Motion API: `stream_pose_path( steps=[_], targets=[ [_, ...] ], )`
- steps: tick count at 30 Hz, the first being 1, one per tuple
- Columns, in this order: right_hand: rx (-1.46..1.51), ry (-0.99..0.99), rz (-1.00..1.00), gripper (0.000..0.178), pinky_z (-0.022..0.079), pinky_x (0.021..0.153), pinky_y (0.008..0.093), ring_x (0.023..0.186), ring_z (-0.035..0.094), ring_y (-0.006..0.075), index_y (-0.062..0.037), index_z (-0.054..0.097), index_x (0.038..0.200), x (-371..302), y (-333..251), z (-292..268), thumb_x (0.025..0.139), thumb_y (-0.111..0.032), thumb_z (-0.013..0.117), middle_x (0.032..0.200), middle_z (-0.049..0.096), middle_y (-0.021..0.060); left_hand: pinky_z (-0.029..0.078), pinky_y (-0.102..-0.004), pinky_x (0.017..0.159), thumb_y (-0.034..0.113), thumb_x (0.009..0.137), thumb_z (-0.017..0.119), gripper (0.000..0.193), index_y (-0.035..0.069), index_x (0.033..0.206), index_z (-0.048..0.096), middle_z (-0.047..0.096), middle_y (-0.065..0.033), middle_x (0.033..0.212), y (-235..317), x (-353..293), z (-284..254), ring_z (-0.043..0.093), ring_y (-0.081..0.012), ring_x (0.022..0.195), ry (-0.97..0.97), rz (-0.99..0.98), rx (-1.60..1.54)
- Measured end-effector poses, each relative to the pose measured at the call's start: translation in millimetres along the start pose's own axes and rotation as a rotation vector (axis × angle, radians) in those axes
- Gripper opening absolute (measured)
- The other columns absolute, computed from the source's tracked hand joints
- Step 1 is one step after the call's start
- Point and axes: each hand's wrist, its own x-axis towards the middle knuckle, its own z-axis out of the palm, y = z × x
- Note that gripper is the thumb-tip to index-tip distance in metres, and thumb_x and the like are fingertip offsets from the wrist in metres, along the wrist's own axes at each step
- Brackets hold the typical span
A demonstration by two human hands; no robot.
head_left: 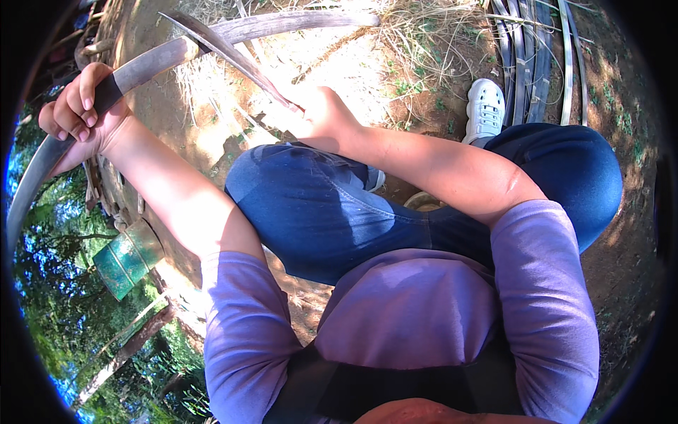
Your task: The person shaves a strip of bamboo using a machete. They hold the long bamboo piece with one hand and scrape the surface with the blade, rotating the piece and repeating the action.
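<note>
- Sunlit earth (614, 283) with scattered straw surrounds the seated person's blue jeans (318, 205).
- Long curved grey strip (152, 67): raised at upper left.
- Narrow blade (229, 55): slants across the strip; contact unclear.
- Left hand (85, 113): fingers curled firmly around the strip.
- Right hand (328, 120): closed around the blade's near end, fingers washed out by glare.

Passage lies open between left forearm (159, 169) and blade (233, 58); the curved strip (159, 62) blocks it beyond.
</note>
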Motion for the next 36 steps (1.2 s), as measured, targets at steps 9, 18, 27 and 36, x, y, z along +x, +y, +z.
stream_pose_path(
  steps=[9, 18, 27, 36],
  targets=[
    [0.007, -0.009, -0.011, 0.027, 0.048, 0.060, 0.0355, 0.061, 0.058, 0.0251, -0.0013, 0.062, 0.107, 0, 3, 5, 0.094, -0.025, 0.062, 0.074, 0.063, 0.0170, 0.039, -0.0245, 0.057, 0.102, 0.050, 0.049, 0.081, 0.022, 0.053, 0.045, 0.038, 0.0107, 0.040, -4, 1, 1, 0.032, -0.0057, 0.037, 0.016, 0.027, -0.004],
    [0.002, 0.014, -0.076, 0.044, 0.050, 0.063, 0.0357, 0.064, 0.061, 0.0266, -0.0038, 0.058, 0.134, 8, 12, 2, 0.095, -0.023, 0.063, 0.080, 0.067, 0.0177, 0.053, -0.0363, 0.067, 0.094, 0.038, 0.056, 0.077, 0.019, 0.056, 0.057, 0.047, 0.0074, 0.050, 12, 12, -17, 0.047, -0.0148, 0.049, 0.640, 0.184, 0.213],
    [0.090, 0.113, -0.101, 0.037, 0.041, 0.049, 0.0255, 0.053, 0.047, 0.0055, -0.0016, 0.061, 0.132, 33, -4, -1, 0.098, -0.016, 0.060, 0.062, 0.057, 0.0026, 0.045, -0.0415, 0.062, 0.081, 0.091, 0.022, 0.073, 0.012, 0.078, 0.044, 0.045, -0.0011, 0.061, 3, 26, -6, 0.045, -0.0221, 0.057, 0.605, 0.182, 0.598],
    [0.121, 0.116, -0.222, 0.028, 0.043, 0.046, 0.0320, 0.049, 0.054, 0.0159, 0.0009, 0.068, 0.117, 47, 10, -22, 0.094, -0.016, 0.066, 0.063, 0.062, 0.0091, 0.037, -0.0341, 0.049, 0.065, 0.101, 0.010, 0.064, 0.011, 0.079, 0.036, 0.038, -0.0033, 0.064, -27, 33, 17, 0.034, -0.0186, 0.053, 0.592, 0.363, 0.707]
  ],
)
